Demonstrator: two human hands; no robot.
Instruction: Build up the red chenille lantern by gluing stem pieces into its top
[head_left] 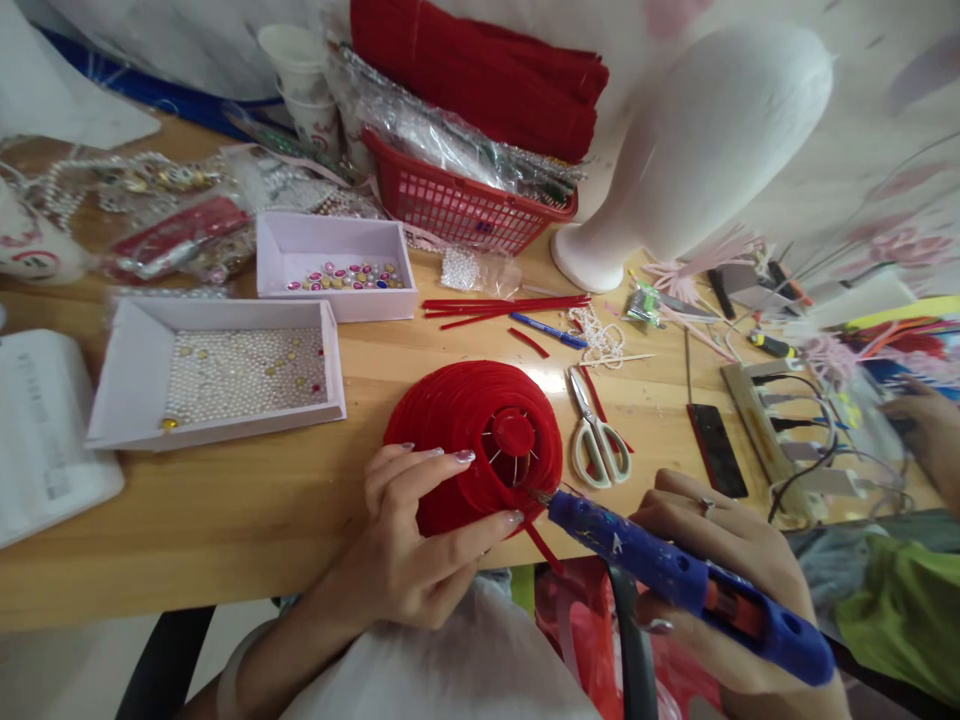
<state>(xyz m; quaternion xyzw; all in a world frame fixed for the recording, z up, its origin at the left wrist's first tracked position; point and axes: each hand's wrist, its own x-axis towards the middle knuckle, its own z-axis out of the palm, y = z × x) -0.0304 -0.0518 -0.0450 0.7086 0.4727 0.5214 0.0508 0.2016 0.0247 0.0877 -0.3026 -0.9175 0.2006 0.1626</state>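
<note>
A red round lantern-like piece (465,425) made of fuzzy red sticks rests at the table's near edge, with a small red cap at its centre. My left hand (420,540) grips its near side, fingers on top and thumb below. In my right hand (720,570) is a blue glue gun (675,580), and its nozzle tip touches the piece just right of the cap. A loose red stick end (544,545) hangs down under the nozzle.
White-handled scissors (596,435) lie just right of the piece. Red sticks (502,305), a blue pen (547,330), two white bead trays (217,375), a red basket (457,205) and a white foam head (697,150) stand further back. Another person's hand (926,425) is at the right edge.
</note>
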